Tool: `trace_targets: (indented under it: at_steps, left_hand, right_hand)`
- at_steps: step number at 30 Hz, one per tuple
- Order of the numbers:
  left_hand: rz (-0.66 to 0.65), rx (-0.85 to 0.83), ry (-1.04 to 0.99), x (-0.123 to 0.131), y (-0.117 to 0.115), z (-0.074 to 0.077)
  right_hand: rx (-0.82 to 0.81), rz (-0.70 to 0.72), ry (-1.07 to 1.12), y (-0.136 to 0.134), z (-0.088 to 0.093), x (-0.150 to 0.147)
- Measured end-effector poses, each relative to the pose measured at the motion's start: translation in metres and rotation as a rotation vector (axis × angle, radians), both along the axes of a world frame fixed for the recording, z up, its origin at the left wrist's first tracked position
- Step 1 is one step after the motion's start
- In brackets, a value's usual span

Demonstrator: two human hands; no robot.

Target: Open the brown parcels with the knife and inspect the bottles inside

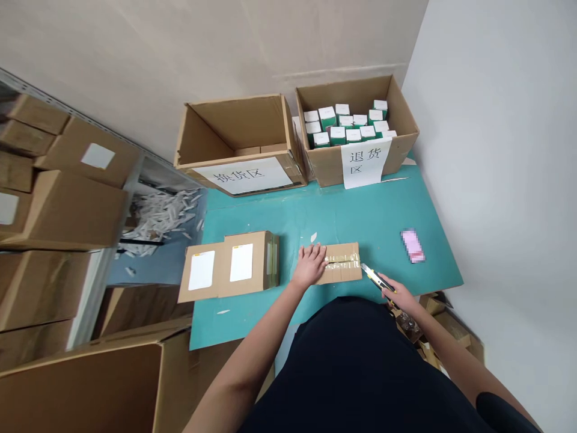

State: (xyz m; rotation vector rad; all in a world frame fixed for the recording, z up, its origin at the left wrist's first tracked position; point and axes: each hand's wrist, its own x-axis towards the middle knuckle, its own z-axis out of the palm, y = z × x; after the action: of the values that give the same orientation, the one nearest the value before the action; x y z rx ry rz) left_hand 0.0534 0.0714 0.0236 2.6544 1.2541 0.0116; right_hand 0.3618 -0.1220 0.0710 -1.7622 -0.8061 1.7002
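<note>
A small cardboard box [342, 273] lies on the green tabletop [270, 210] in front of me, clear tape running along its top seam. My left hand [311, 264] rests flat on the box's left end, fingers stretched out. In my right hand [399, 294] is a box cutter [373, 276] with a black and yellow handle. The cutter's tip is at the right end of the box, close to the taped seam; whether it touches cannot be told.
Two cardboard boxes with labels [241, 263] lie at the left. At the back stand an open carton [243, 174] with a sign and another carton [327, 165] holding several green-white boxes. A pixelated pink item [412, 245] lies right. Stacked cartons [76, 204] fill the left side.
</note>
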Motion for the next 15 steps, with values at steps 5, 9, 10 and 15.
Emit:
trace_targets:
  at_steps: [5,9,10,15]
  left_hand:
    - [-0.016,-0.002,-0.008,-0.002,-0.001,0.0]
    - [-0.023,-0.007,-0.017,-0.003,0.0,0.0]
    - [-0.021,-0.008,-0.022,-0.003,0.0,0.0]
    - [-0.01,-0.009,-0.034,-0.002,0.0,0.001]
  right_hand:
    - [0.01,0.039,-0.031,-0.004,0.002,0.006]
    - [-0.007,0.001,-0.011,-0.001,-0.001,0.009]
    - [-0.003,-0.03,0.0,0.002,-0.002,0.008]
    - [0.021,-0.13,0.03,0.02,-0.006,-0.001]
